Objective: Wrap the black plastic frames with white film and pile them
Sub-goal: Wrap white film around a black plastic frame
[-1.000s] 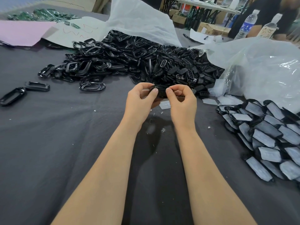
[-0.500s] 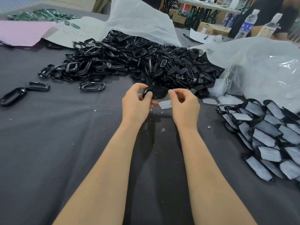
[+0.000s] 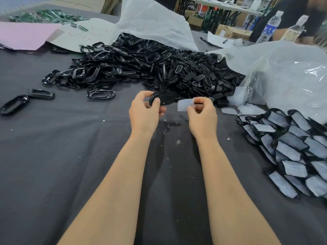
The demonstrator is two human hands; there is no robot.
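So, both hands hang just above the dark grey cloth (image 3: 53, 156), a little apart from each other. The left hand (image 3: 145, 112) pinches a black frame (image 3: 165, 99) by its left end, thumb in front and fingers curled behind, so the frame sticks out to the right toward the other hand. The right hand (image 3: 201, 115) pinches a small piece of white film (image 3: 184, 105) between thumb and fingertips. The film sits just beside the frame's right end, and honestly I can't tell if the 2 touch.

Behind the hands there's a big heap of bare frames (image 3: 150, 68) spilling out from under a white plastic sheet (image 3: 150, 20). Some stray frames (image 3: 41, 93) lie flat on the cloth to the left of the heap.

Over on the right, the pile of wrapped frames (image 3: 292, 147) lies in overlapping rows, white faces up, right in front of a crumpled clear bag (image 3: 283, 76). A few loose film pieces (image 3: 229, 110) rest on the cloth between that bag and the right hand. Tiny white scraps (image 3: 178, 142) dot the cloth between the forearms. Way at the back there's a pink sheet (image 3: 23, 34) on the left and 2 water bottles (image 3: 269, 27) on the right.
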